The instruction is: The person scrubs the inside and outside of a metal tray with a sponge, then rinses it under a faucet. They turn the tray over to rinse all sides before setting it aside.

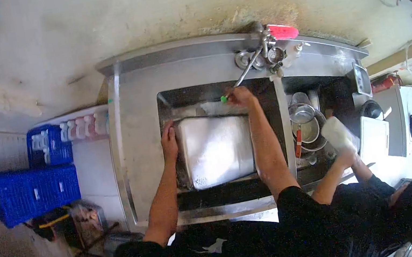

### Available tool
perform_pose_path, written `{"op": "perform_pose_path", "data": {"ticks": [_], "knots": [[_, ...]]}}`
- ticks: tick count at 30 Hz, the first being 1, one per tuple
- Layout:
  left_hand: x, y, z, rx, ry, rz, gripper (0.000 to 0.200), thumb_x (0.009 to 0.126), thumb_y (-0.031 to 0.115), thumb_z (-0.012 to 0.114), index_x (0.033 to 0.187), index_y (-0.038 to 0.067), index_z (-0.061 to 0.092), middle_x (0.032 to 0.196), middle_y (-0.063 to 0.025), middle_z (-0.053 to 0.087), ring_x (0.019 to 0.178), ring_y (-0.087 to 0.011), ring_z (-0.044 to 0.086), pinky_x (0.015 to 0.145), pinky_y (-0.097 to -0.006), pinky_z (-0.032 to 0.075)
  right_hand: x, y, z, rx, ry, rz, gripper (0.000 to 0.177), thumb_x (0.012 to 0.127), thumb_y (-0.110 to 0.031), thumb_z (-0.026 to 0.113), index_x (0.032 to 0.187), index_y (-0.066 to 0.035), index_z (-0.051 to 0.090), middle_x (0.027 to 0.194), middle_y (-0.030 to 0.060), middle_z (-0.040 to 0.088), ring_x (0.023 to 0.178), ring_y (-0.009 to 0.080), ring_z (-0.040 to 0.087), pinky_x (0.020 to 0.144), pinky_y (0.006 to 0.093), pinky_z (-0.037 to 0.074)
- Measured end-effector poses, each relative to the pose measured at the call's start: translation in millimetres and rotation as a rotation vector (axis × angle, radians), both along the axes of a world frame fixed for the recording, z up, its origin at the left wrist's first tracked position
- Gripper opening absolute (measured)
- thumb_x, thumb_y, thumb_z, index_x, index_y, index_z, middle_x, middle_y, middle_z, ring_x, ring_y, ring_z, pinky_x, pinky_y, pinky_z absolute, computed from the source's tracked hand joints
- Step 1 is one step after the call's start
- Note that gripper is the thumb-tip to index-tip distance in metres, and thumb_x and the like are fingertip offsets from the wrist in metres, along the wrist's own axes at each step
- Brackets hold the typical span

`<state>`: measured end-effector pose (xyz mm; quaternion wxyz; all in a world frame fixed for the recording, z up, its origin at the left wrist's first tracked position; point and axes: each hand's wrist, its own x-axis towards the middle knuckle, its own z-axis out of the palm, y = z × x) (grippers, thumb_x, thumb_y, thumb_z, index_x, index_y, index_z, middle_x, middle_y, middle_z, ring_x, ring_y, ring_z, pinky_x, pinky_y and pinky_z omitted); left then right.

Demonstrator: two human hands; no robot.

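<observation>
A large metal pan (219,148) stands tilted in the left basin of the steel sink (138,112), its broad shiny face towards me. My left hand (169,142) grips the pan's left edge. Beyond the pan's upper right corner, my right hand (240,97) is closed around the lower end of the faucet spout (250,71). A small green tip (224,99) shows just left of those fingers. Whether water is running is not clear.
At right, a co-worker (393,206) holds a pale container (339,134) over the second basin, which contains a strainer (301,112) and bowls. A pink object (282,31) and a pump bottle (299,49) sit behind the faucet. Blue crates (34,192) stand left.
</observation>
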<state>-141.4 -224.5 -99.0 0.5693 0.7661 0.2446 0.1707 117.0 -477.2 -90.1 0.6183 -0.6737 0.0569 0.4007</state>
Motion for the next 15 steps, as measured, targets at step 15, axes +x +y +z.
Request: {"op": "perform_pose_path", "data": {"ticks": [15], "knots": [[114, -37, 72, 0.342, 0.176, -0.478, 0.038, 0.093, 0.029, 0.052, 0.12, 0.004, 0.053, 0.12, -0.0177, 0.057, 0.114, -0.0302, 0.053, 0.096, -0.0386, 0.041, 31, -44, -28, -0.347, -0.659, -0.216, 0.056, 0.088, -0.054, 0.05, 0.08, -0.001, 0.069, 0.063, 0.0089, 0.06, 0.062, 0.0186, 0.059, 0.059, 0.0329, 0.047]]}}
